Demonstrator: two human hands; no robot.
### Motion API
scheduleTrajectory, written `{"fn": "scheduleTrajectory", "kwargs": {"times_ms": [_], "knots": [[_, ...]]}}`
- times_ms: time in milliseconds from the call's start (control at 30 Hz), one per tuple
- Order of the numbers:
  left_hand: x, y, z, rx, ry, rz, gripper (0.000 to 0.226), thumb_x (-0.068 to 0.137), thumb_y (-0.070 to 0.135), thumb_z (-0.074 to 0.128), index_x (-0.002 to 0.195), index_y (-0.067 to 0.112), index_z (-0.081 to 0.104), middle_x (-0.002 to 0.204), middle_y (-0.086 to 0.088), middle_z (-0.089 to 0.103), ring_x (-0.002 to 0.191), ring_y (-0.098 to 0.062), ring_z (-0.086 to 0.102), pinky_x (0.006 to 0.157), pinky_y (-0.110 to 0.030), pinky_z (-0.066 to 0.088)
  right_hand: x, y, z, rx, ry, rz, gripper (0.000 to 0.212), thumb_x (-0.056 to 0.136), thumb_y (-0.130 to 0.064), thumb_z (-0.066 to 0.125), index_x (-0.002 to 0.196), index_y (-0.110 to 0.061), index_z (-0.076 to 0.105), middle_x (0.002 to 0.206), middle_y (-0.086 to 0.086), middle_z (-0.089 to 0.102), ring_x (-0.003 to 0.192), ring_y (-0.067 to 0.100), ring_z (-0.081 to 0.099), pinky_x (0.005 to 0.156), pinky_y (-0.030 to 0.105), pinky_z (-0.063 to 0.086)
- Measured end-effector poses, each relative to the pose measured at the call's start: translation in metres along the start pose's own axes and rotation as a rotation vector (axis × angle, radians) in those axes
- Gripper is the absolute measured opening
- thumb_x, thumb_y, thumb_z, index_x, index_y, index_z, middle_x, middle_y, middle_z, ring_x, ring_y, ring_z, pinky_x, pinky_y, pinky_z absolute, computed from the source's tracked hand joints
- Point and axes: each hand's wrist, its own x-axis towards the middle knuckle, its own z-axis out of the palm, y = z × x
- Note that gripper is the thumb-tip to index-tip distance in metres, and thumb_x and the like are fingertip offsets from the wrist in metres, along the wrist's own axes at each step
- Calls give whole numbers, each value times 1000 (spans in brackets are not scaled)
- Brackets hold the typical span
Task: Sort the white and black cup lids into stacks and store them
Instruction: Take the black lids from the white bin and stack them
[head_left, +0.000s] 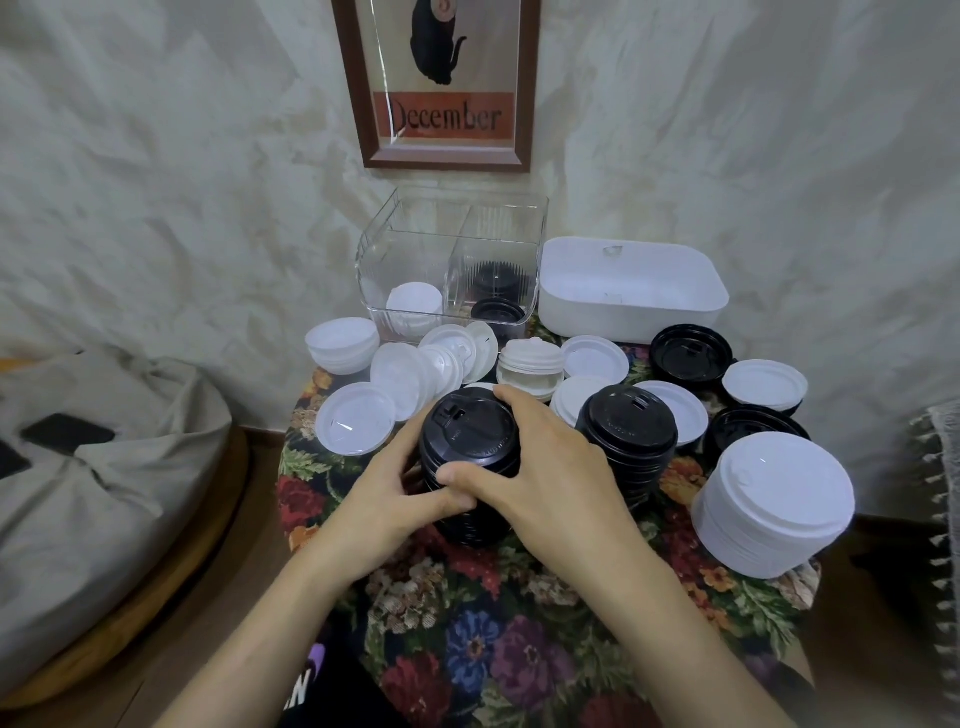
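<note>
Here we clasp the upright black lid stack (470, 434) from both sides, left hand (387, 491) and right hand (548, 467), fingers (511, 402) curled round it.

The stack of round black plastic lids (470, 441) that I hold is smooth with a faint gloss, while my tall stack of white plastic lids (774, 504) looks matt. Under them lies a coarse woven floral cloth (519, 623). Behind stand a glossy clear ribbed plastic box (410, 260) and a smooth matt white plastic tub (628, 312).
</note>
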Motion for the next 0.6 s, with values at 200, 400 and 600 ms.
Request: {"fn": "scheduleTrajectory", "kwargs": {"times_ms": [200, 400, 600], "knots": [[1, 2, -3, -28, -31, -3, 92, 72, 36, 86, 153, 28, 44, 147, 9, 60, 138, -11, 54, 115, -36, 43, 1, 3, -8, 57, -86, -51, 81, 84, -63, 70, 153, -47, 29, 149, -30, 42, 134, -3, 44, 108, 28, 41], [0, 8, -14, -119, -69, -15, 112, 68, 67, 85, 161, 39, 27, 158, 21, 45, 147, -3, 42, 117, -29, 38, -4, 5, -10, 101, -73, -88, 57, 97, -53, 60, 147, -52, 33, 132, -54, 34, 123, -25, 36, 104, 18, 39], [2, 15, -7, -68, 52, 55, 48, 103, 35, 53, 151, 31, 48, 149, 22, 55, 143, -2, 47, 113, -18, 39, -6, 8, -4, 67, -80, -143, 52, 102, -50, 53, 146, -57, 27, 143, -45, 33, 132, -22, 32, 103, 13, 32]]}}
